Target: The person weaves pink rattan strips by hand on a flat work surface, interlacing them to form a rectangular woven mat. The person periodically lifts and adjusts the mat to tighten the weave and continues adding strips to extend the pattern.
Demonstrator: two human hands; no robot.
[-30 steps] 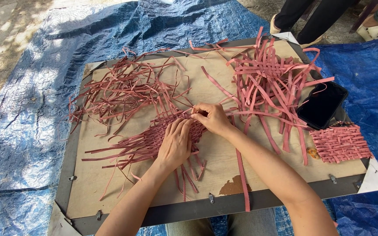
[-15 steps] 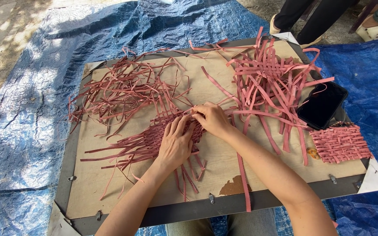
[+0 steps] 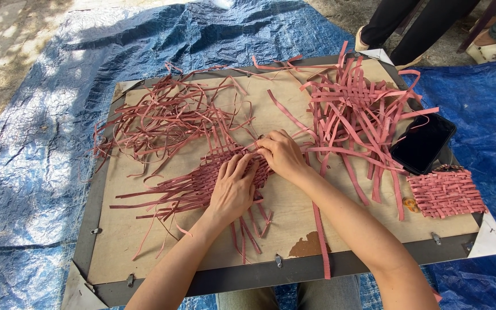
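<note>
While your left hand (image 3: 233, 186) lies flat with fingers spread on the half-woven mat (image 3: 213, 178) near the middle of the surface (image 3: 144, 247), your right hand (image 3: 282, 154) is closed in a pinch on a strip at the mat's 2 o'clock edge. The two hands touch at the fingertips. Which strip the right fingers grip is hard to make out, since the knuckles cover it.

No package, label or sign shows. At 3 o'clock a dark flat phone (image 3: 423, 142) lies tilted, its screen blank, with loose ends of the strip pile (image 3: 357, 109) draped over its left edge. Just below it, at 4 o'clock, sits a small finished woven square (image 3: 446, 192). At 10 o'clock lies a thinner tangle of strips (image 3: 167, 117).

A blue tarp (image 3: 41, 172) spreads under the surface. At 1 o'clock another person's dark-trousered legs (image 3: 414, 26) are cut off by the top edge. Your forearms run out of view at the bottom.
</note>
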